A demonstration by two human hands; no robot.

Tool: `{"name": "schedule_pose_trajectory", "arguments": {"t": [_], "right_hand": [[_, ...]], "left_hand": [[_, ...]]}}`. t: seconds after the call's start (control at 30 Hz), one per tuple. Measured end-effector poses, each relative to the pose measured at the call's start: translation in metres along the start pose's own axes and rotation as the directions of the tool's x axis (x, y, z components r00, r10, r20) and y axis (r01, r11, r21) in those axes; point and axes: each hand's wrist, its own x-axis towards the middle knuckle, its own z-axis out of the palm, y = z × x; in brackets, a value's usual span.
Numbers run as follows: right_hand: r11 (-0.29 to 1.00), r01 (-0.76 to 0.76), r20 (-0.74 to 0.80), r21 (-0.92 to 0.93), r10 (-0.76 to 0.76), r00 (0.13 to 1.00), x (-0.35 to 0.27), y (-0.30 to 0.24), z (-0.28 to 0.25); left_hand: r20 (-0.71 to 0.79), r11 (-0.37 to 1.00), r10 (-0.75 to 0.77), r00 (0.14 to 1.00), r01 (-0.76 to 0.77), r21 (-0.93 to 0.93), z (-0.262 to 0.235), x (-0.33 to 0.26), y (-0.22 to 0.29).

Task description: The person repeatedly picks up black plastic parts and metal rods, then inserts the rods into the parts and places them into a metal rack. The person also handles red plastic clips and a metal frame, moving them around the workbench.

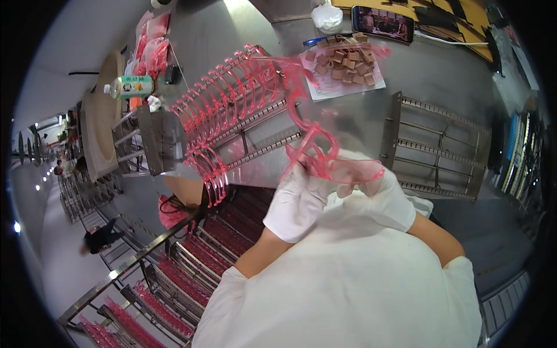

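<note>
My left hand (299,200), in a white glove, pinches a translucent pink eyeglass frame (315,138) near its lower left part. My right hand (386,200), gloved as well, is closed at the other end of the same frame, close to my chest; its fingertips are partly hidden behind the pink plastic. Just beyond my hands, more pink frame pieces (297,78) show, blurred and overlapping. To the left stands a slotted metal rack (261,148) on the steel table, with several pink curved eyeglass pieces (223,101) hung in a row along it.
Small brown blocks (351,64) lie on a paper sheet (331,91) beside a blue pen (315,41) and a phone (383,24). Right: another slotted rack (438,142). Left: a bottle (132,87) and pink bags (154,49). Lower left: a cart (116,272) of pink-filled racks.
</note>
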Motion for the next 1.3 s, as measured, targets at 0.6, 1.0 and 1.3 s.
{"name": "schedule_pose_trajectory", "arguments": {"t": [0.6,1.0,1.3], "right_hand": [[0.943,-0.029,0.056,-0.332,0.050,0.997,-0.026,-0.054,-0.019],[0.940,0.040,0.132,-0.338,0.005,0.991,-0.025,-0.051,-0.017],[0.868,0.172,0.243,-0.466,-0.062,0.968,-0.017,-0.050,-0.020]], "left_hand": [[0.157,0.207,0.520,0.840,-0.302,0.931,0.057,-0.053,0.038],[0.629,-0.172,0.376,0.681,-0.616,0.769,0.031,-0.054,0.056],[0.310,0.094,0.555,0.772,-0.429,0.899,0.031,-0.054,0.039]]}}
